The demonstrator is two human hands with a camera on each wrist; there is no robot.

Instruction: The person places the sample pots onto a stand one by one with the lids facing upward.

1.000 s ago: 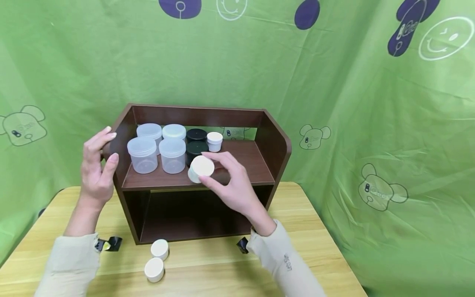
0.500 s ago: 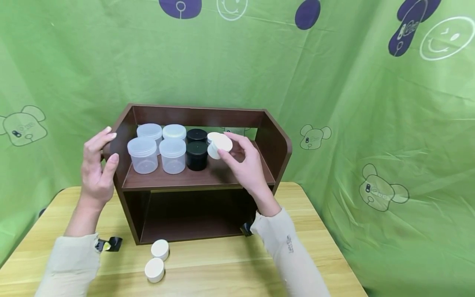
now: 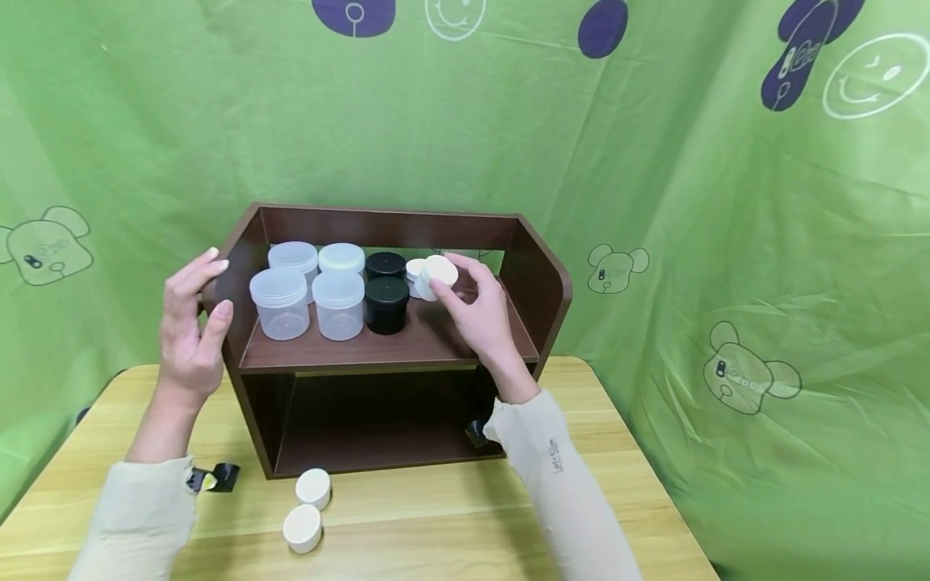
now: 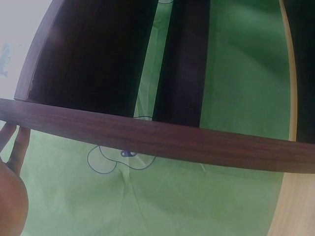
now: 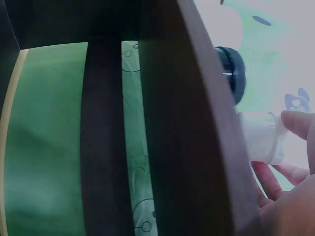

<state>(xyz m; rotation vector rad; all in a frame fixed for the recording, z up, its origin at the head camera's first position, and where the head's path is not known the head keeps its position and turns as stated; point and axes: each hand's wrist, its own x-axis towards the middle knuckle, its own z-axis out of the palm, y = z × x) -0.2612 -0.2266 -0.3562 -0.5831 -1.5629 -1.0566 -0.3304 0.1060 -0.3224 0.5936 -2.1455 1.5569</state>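
My right hand pinches a small white screw-lid jar between thumb and fingers, above the upper shelf. In the right wrist view this white jar is upright beside a black jar; the shelf's edge hides part of it. Directly behind and left of it in the head view stands another white jar, partly covered. Extended fingers of my left hand rest against the outer left side of the dark brown two-tier shelf, its thumb near the front edge.
Several translucent jars stand in two rows at the upper shelf's left. Two black jars are beside them. Two white jars stand on the wooden table before the shelf. A green curtain hangs behind and to the right.
My right hand has carried the white jar rightward and back over the upper shelf, past the front black jar, to the other white jar. My left hand stays on the shelf's side.
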